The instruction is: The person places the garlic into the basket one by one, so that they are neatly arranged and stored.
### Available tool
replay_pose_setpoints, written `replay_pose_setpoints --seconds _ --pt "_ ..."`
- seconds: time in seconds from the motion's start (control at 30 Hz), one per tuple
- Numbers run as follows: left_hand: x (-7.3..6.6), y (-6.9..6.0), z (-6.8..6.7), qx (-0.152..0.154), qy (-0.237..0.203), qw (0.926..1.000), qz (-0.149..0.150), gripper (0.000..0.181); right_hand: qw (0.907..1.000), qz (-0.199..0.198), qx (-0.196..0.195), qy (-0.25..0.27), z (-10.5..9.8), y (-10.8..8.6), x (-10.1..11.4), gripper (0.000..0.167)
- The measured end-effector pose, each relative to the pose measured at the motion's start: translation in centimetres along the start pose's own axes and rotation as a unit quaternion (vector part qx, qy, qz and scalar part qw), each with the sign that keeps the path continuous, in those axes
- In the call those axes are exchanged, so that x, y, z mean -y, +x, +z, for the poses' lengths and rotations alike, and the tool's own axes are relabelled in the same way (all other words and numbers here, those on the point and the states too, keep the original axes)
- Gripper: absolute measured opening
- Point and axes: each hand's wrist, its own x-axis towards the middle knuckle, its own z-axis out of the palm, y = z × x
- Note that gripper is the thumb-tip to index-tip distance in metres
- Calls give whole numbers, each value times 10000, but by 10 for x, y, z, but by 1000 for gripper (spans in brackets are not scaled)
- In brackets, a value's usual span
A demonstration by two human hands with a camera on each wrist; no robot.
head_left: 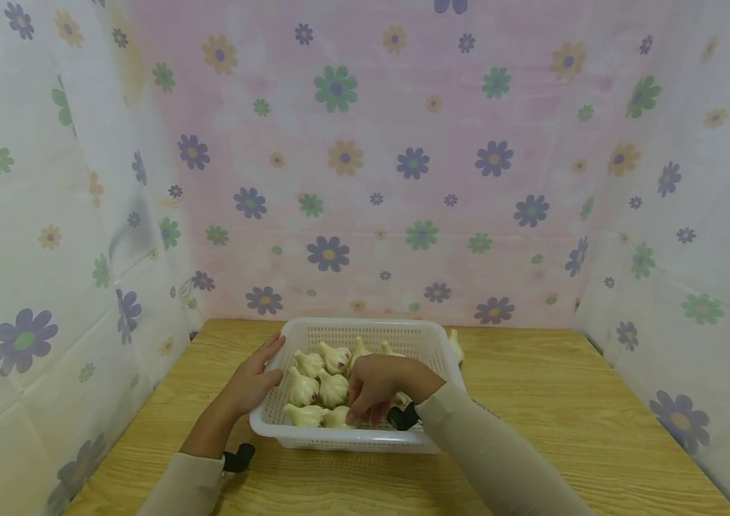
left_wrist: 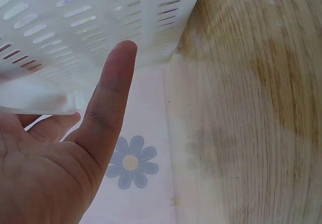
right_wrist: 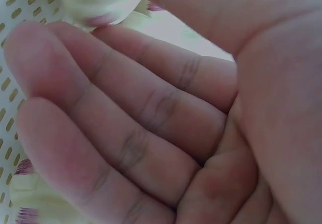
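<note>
A white perforated plastic basket (head_left: 365,436) stands on the table with several pale garlic bulbs (head_left: 303,388) inside, some showing purple root ends. My left hand (head_left: 250,383) holds the basket's left rim, thumb over the edge. In the left wrist view, one straight finger (left_wrist: 113,83) lies along the outer slotted wall. Inside the basket, my right hand (head_left: 377,383) reaches down with curled fingers. The right wrist view has a blurred garlic bulb (right_wrist: 98,0) at the thumb and index finger, which seem to pinch it; the thumb tip is out of frame.
Beyond the basket's right side, another garlic bulb (head_left: 456,347) is partly hidden by the rim. The wood-grain table (head_left: 532,401) is bounded behind and on both sides by flower-printed sheets (head_left: 371,179).
</note>
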Motion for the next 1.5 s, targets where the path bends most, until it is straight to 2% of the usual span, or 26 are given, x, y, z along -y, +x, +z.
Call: replay_pose_setpoints --seconds 0.13,0.33,0.57,0.77,1.03,1.3,1.4,1.5 --pt "0 -1 0 1 11 10000 -24 82 10000 -40 14 20 -1 -1 -1 17" --pt "-1 -1 -1 20 12 10000 0 81 9991 -404 -87 135 -10 -5 -4 8" --pt "-2 -1 -1 44 23 10000 -12 81 9932 -737 -742 511 -34 -18 -19 33" --pt "-2 -2 -1 58 -12 10000 -11 81 9861 -954 -1213 624 -51 -38 -42 37" --pt "-4 -2 -3 28 6 10000 43 79 9691 -819 -2118 963 -73 -70 -76 34" --pt "-5 -2 -3 40 -57 10000 65 79 9546 -505 -2667 1226 -83 -89 -108 38" --pt "-6 -3 -3 58 -64 9999 65 78 9441 -329 -2981 1372 -83 -93 -121 42" --pt "-6 -3 -2 73 -80 9999 55 78 9290 -124 -3418 1413 -81 -95 -137 46"
